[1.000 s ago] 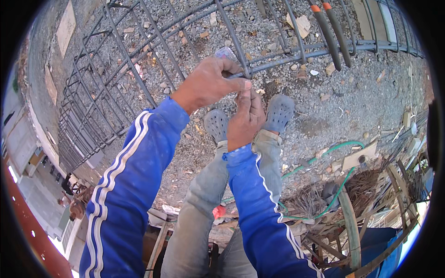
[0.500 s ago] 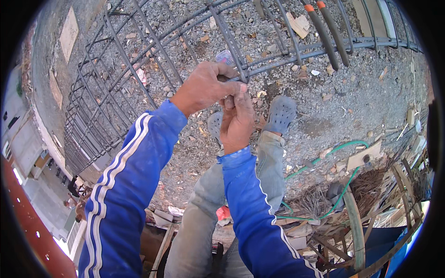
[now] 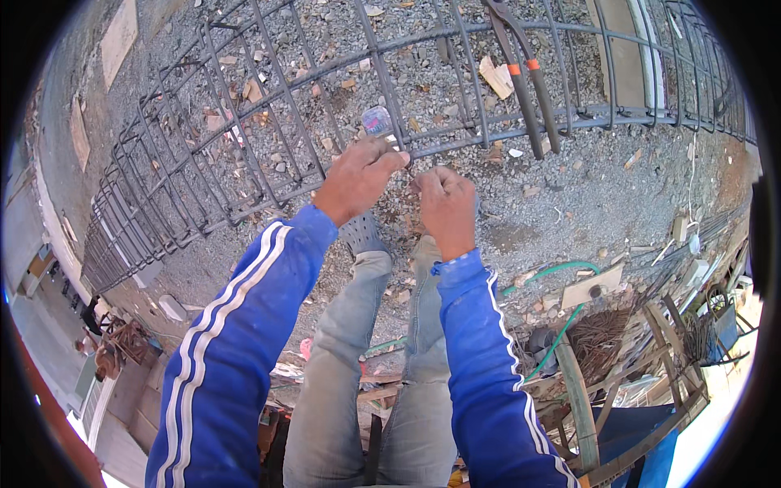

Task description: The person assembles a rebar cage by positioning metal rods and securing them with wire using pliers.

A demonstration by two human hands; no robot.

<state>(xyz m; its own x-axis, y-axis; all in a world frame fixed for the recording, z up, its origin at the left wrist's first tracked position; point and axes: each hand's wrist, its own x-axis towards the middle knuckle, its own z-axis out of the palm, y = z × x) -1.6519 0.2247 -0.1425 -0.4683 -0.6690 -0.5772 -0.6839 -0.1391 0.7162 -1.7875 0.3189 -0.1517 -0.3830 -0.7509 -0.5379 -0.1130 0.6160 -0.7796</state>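
Note:
A long cage of steel rebar [image 3: 439, 148] with square stirrups runs across in front of me. My left hand [image 3: 358, 180] is closed at the cage's near lower bar, thumb and fingers pressed around the spot where a stirrup meets it. Just right of and below that joint, my right hand [image 3: 449, 210] is closed in a pinch. A thin dark wire seems to run from its fingertips toward the joint; most of it is hidden. Pincers [image 3: 529, 89] with dark handles and orange bands hang on the cage to the right.
Gravel with wood scraps lies under the cage, beside a crumpled clear plastic piece [image 3: 376, 120]. Nearer on the right are a green hose [image 3: 561, 270], a wooden board [image 3: 592, 286] and piled timber [image 3: 582, 398]. People [image 3: 102, 358] are far off at left.
My right hand has drawn away from the left, to the right and down, and turned knuckles up. My left hand stays at the joint. The view has shifted, with the pincers appearing further left and lower.

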